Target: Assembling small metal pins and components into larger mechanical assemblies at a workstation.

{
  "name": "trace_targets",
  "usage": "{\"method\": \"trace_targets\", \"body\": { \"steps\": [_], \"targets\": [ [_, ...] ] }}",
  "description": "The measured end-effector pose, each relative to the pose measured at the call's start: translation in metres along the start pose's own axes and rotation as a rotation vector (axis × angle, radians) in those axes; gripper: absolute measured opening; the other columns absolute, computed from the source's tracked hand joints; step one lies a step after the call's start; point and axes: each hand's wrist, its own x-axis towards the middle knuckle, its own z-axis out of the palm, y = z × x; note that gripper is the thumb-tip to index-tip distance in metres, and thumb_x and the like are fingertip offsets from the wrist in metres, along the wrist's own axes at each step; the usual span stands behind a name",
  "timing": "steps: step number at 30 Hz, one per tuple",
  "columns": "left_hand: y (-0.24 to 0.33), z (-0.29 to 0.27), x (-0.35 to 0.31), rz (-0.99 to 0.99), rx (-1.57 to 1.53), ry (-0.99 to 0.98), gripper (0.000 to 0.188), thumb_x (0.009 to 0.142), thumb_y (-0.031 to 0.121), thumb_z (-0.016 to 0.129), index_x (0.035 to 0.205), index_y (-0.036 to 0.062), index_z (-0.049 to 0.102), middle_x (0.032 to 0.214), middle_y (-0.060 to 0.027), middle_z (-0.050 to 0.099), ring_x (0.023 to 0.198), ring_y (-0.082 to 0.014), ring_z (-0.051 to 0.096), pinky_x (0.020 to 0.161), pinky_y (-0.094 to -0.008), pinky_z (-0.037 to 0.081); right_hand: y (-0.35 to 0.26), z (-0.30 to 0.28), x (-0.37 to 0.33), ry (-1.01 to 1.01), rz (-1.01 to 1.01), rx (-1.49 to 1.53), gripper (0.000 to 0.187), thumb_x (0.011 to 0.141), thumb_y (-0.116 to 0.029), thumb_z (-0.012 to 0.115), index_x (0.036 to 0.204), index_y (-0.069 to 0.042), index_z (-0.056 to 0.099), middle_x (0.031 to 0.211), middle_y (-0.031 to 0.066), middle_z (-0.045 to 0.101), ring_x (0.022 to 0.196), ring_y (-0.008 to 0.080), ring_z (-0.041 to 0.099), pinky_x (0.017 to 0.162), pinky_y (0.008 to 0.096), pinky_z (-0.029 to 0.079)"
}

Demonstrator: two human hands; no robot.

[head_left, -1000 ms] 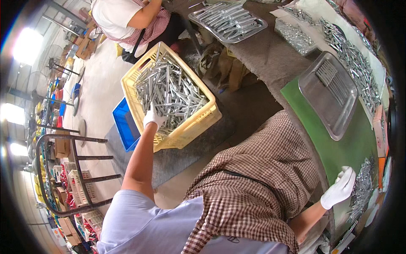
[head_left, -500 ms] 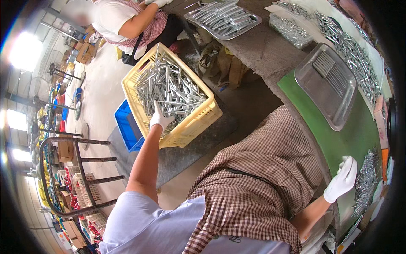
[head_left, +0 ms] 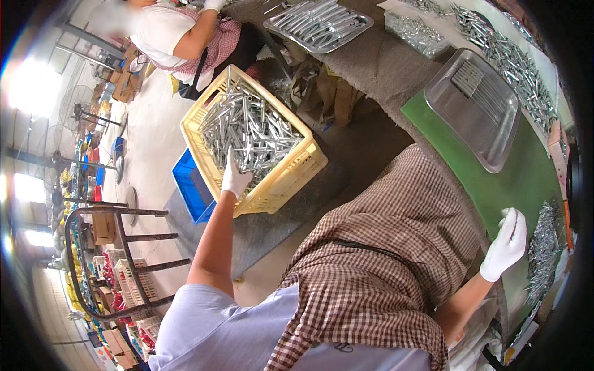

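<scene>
My left hand (head_left: 236, 178), in a white glove, reaches over the near side of a yellow plastic crate (head_left: 281, 182). Its fingers are stretched out and the thumb stands apart, touching the heap of silver metal tubular parts (head_left: 250, 133) that fills the crate; no part shows gripped. On the right, my gloved right hand (head_left: 506, 244) hovers by the green mat (head_left: 445, 136) on the workbench, fingers loosely bent, a gap between them and nothing visible in them. Beyond it on the mat lies a metal tray (head_left: 489, 148) with a row of slim rods (head_left: 479, 93) at its far end.
A blue bin (head_left: 193, 185) stands beside the crate. Another tray of metal parts (head_left: 318, 25), a clear box of small pieces (head_left: 414, 37) and loose tubes (head_left: 507, 65) lie on the bench. A black metal frame (head_left: 127, 247) is at left. A co-worker (head_left: 173, 37) sits at the far left.
My left hand has shifted slightly within the crate, its fingers lower into the metal parts. My right hand has risen a little along the mat's edge. The whole view has turned slightly.
</scene>
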Motion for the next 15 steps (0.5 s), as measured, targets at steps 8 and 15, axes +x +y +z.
{"method": "trace_targets", "body": {
  "steps": [8, 15],
  "targets": [
    [-0.066, 0.017, 0.052, 0.274, 0.171, 0.316, 0.078, 0.078, 0.024, 0.074, 0.142, 0.006, 0.033, 0.105, -0.0194, 0.063, 0.096, -0.0324, 0.061, 0.089, -0.0403, 0.046, -0.003, 0.006, 0.004, -0.01, -0.043, 0.011, 0.014, 0.094, -0.009, 0.056, 0.092, 0.002, 0.065, 0.081, 0.0082, 0.065, 0.065, 0.0168, 0.055, 0.063, 0.0306, 0.046],
    [-0.055, -0.055, 0.102, 0.12, -0.917, 0.809, 0.033, 0.088, 0.017, 0.061, 0.118, 0.0055, 0.054, 0.098, -0.0086, 0.062, 0.08, -0.017, 0.058, 0.07, -0.0321, 0.05, -0.002, 0.005, 0.006, -0.04, -0.042, 0.05, 0.013, 0.094, -0.008, 0.056, 0.093, 0.003, 0.064, 0.081, 0.0065, 0.064, 0.067, 0.0144, 0.055, 0.064, 0.0278, 0.045]
  ]
}}
